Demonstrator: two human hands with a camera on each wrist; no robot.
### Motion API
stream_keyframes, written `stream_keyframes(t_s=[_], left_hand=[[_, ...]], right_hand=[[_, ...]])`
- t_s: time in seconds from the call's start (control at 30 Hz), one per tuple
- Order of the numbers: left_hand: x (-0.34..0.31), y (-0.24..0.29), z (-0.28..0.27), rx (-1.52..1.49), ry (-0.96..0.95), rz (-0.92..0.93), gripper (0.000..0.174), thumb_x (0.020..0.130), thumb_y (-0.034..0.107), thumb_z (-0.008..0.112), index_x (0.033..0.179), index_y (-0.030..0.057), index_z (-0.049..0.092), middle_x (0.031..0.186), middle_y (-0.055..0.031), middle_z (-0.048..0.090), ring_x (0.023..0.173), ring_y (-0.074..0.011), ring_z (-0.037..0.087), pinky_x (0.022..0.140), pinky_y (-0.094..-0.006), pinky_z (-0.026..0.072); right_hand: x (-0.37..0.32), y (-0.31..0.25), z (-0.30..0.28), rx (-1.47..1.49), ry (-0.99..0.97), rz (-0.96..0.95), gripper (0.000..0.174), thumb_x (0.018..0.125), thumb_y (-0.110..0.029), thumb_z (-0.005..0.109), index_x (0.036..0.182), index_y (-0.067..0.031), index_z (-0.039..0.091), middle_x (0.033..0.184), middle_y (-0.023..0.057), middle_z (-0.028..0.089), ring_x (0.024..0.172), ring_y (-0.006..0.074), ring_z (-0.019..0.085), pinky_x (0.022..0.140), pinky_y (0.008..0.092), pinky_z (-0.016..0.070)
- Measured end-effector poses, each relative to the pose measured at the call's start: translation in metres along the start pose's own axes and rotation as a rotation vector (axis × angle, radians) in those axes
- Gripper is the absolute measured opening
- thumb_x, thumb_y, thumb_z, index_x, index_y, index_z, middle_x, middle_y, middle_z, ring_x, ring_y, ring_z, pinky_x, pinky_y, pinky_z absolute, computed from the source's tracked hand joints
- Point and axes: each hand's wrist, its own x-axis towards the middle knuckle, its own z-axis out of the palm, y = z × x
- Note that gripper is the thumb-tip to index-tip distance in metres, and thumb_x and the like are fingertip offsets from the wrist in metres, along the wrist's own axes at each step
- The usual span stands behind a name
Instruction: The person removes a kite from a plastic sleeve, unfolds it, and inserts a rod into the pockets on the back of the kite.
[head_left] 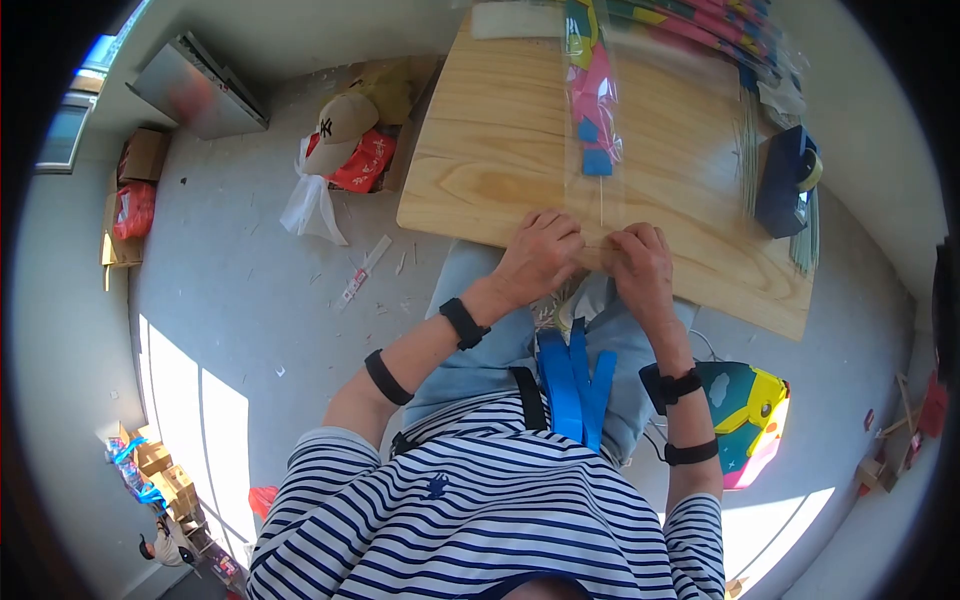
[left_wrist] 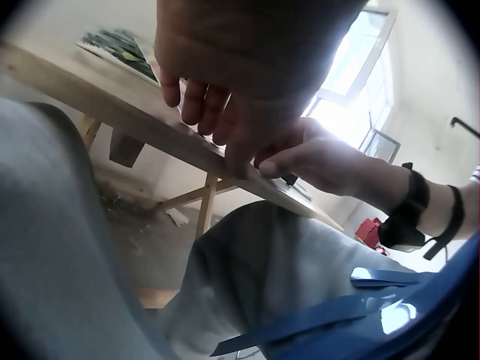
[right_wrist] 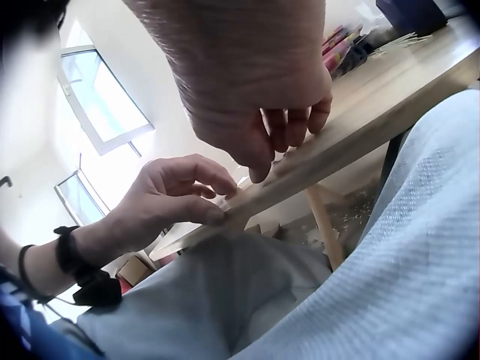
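Note:
A long clear plastic sleeve (head_left: 612, 190) lies on the wooden table (head_left: 480, 150) and reaches to its front edge. Inside it is a narrow folded printed piece (head_left: 597, 85) in pink, yellow and blue, with a thin pale stick (head_left: 602, 200) coming out of its near end. At the table's edge, my left hand (head_left: 540, 255) pinches the sleeve's near end on the left side. Close beside it, my right hand (head_left: 643, 270) pinches the same end with bent fingers. Both wrist views show thumbs and fingertips right at the edge; the film between them is mostly hidden.
More bagged colourful pieces (head_left: 700, 30) pile at the table's far side. A dark blue tape dispenser (head_left: 782, 185) stands on the right beside thin sticks (head_left: 803, 245). Blue strips (head_left: 565, 385) lie on my lap. A box with a cap (head_left: 347, 120) sits on the floor at left.

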Motion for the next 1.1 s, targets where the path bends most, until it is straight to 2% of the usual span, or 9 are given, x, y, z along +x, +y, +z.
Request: stream_keyframes(t_s=[0.07, 0.13, 0.17, 0.23, 0.33, 0.53, 0.97, 1.07, 1.1], left_hand=[[0.005, -0.001, -0.001, -0.034, -0.019, -0.031, 0.028, 0.072, 0.014, 0.074, 0.098, 0.0063, 0.066, 0.106, -0.0079, 0.062, 0.108, -0.0283, 0.056, 0.095, -0.0421, 0.0428], [0.015, -0.004, 0.000, -0.051, 0.134, -0.018, 0.024, 0.075, 0.012, 0.071, 0.098, 0.0066, 0.068, 0.107, -0.0065, 0.063, 0.109, -0.0268, 0.057, 0.095, -0.0413, 0.0432], [0.024, -0.007, 0.000, -0.052, 0.132, -0.020, 0.024, 0.075, 0.012, 0.071, 0.098, 0.0066, 0.068, 0.107, -0.0065, 0.063, 0.109, -0.0268, 0.057, 0.095, -0.0413, 0.0432], [0.042, -0.016, 0.003, 0.060, 0.219, 0.112, 0.022, 0.079, 0.011, 0.069, 0.100, 0.0070, 0.070, 0.114, -0.0069, 0.065, 0.112, -0.0265, 0.058, 0.096, -0.0406, 0.0434], [0.052, -0.030, 0.010, 0.039, 0.073, 0.100, 0.023, 0.080, 0.012, 0.069, 0.103, 0.0092, 0.071, 0.121, -0.0062, 0.064, 0.117, -0.0263, 0.056, 0.098, -0.0403, 0.0427], [0.045, -0.033, 0.014, -0.003, 0.053, 0.037, 0.027, 0.081, 0.015, 0.071, 0.108, 0.0140, 0.072, 0.127, -0.0025, 0.063, 0.121, -0.0257, 0.054, 0.101, -0.0398, 0.0414], [0.046, -0.034, 0.014, 0.000, 0.052, 0.023, 0.025, 0.083, 0.018, 0.070, 0.107, 0.0169, 0.073, 0.124, -0.0007, 0.064, 0.118, -0.0228, 0.056, 0.099, -0.0395, 0.0412], [0.046, -0.033, 0.015, 0.034, 0.043, 0.014, 0.023, 0.085, 0.020, 0.068, 0.107, 0.0186, 0.073, 0.123, -0.0002, 0.064, 0.117, -0.0220, 0.056, 0.099, -0.0394, 0.0414], [0.045, -0.032, 0.015, 0.029, 0.048, 0.015, 0.022, 0.085, 0.021, 0.068, 0.107, 0.0190, 0.073, 0.123, -0.0002, 0.064, 0.117, -0.0217, 0.056, 0.098, -0.0392, 0.0416]], right_hand=[[0.000, -0.001, 0.005, -0.002, 0.010, 0.003, 0.026, 0.069, -0.004, 0.070, 0.095, -0.0065, 0.069, 0.095, 0.0087, 0.059, 0.091, 0.0314, 0.055, 0.079, 0.0425, 0.0442], [0.000, -0.001, 0.012, -0.046, 0.064, -0.028, 0.019, 0.071, -0.006, 0.070, 0.090, -0.0084, 0.068, 0.090, 0.0068, 0.058, 0.089, 0.0301, 0.055, 0.076, 0.0426, 0.0432], [0.000, 0.000, 0.014, -0.045, 0.061, -0.025, 0.019, 0.071, -0.006, 0.070, 0.090, -0.0084, 0.068, 0.090, 0.0068, 0.058, 0.089, 0.0301, 0.055, 0.076, 0.0426, 0.0432], [0.000, 0.000, 0.017, -0.069, 0.078, -0.047, 0.016, 0.072, -0.006, 0.070, 0.087, -0.0100, 0.067, 0.087, 0.0061, 0.058, 0.088, 0.0291, 0.055, 0.074, 0.0421, 0.0426], [0.003, -0.002, 0.018, -0.137, 0.072, -0.072, 0.012, 0.072, -0.005, 0.067, 0.083, -0.0095, 0.066, 0.085, 0.0069, 0.057, 0.086, 0.0291, 0.055, 0.073, 0.0417, 0.0424], [0.006, -0.004, 0.020, -0.313, -0.007, -0.233, 0.007, 0.068, -0.004, 0.060, 0.074, -0.0062, 0.058, 0.082, 0.0100, 0.053, 0.082, 0.0303, 0.053, 0.072, 0.0420, 0.0410], [0.001, -0.012, 0.020, -0.320, -0.082, -0.281, 0.011, 0.065, -0.002, 0.060, 0.075, -0.0036, 0.055, 0.081, 0.0139, 0.052, 0.082, 0.0317, 0.051, 0.072, 0.0432, 0.0379], [-0.020, -0.028, 0.018, -0.289, -0.162, -0.286, 0.010, 0.065, -0.002, 0.060, 0.075, -0.0034, 0.057, 0.082, 0.0142, 0.053, 0.084, 0.0322, 0.053, 0.074, 0.0430, 0.0389], [-0.034, -0.033, 0.020, -0.250, -0.330, -0.313, 0.010, 0.065, -0.002, 0.061, 0.075, -0.0040, 0.060, 0.082, 0.0139, 0.054, 0.085, 0.0321, 0.053, 0.075, 0.0422, 0.0396]])
